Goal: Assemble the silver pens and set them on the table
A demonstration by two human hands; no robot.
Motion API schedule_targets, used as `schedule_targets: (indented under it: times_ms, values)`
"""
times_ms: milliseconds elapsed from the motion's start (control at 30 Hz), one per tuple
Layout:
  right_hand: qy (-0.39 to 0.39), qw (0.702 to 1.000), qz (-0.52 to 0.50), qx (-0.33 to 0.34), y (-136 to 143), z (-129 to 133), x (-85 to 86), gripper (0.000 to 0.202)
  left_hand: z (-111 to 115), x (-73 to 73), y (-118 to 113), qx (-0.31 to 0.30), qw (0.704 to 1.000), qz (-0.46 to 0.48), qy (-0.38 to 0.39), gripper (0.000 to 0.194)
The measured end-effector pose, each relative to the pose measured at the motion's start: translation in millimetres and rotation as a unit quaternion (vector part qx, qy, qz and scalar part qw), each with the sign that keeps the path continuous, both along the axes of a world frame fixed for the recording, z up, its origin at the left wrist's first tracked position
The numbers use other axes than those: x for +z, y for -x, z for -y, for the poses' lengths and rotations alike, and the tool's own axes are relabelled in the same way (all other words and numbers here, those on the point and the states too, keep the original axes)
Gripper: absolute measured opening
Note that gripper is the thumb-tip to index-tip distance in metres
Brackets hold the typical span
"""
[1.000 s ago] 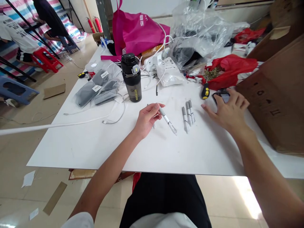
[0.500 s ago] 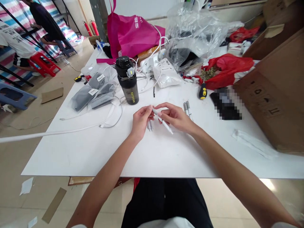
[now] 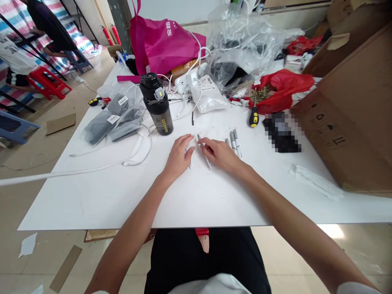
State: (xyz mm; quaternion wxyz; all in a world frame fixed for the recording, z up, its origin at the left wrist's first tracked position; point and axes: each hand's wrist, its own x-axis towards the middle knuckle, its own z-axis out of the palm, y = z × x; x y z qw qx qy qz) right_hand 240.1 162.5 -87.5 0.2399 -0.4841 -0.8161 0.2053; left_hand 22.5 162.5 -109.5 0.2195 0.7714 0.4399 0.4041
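My right hand (image 3: 217, 152) has its fingers on a white and grey pen (image 3: 206, 154) that lies on the white table, tip ends pointing away and toward me. To its left, my left hand (image 3: 180, 154) rests on the tabletop with fingers and thumb apart, over another pen (image 3: 186, 151) that is mostly covered by the hand. Several similar pens (image 3: 235, 143) lie side by side just right of my right hand. A dark bottle (image 3: 159, 110) stands behind my left hand.
Grey packages (image 3: 104, 124) and white cables lie left on the table (image 3: 101, 204). Behind are a magenta bag (image 3: 171, 47), a white packet (image 3: 210, 96), clear plastic and a red bag (image 3: 284, 87). A screwdriver (image 3: 253, 117) and cardboard box (image 3: 346, 118) are right. Two people sit far left.
The pen held up between both hands is now down on the table under my right fingers. Another pen shows beside the group on the right. My left hand has opened; the view shifted slightly.
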Motion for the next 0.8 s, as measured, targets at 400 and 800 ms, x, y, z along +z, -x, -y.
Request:
schedule_targets:
  times_ms: [400,800]
  values:
    - [0.015,0.999,0.046,-0.004,40.2,-23.2,3.2,0.031,-7.8,-17.7,3.1,0.019,1.0,0.023,-0.003,0.048]
    - [0.005,1.0,0.016,0.013,44.0,-20.9,4.9,0.035,-11.0,-27.3,2.6,0.037,0.999,0.01,0.01,0.049]
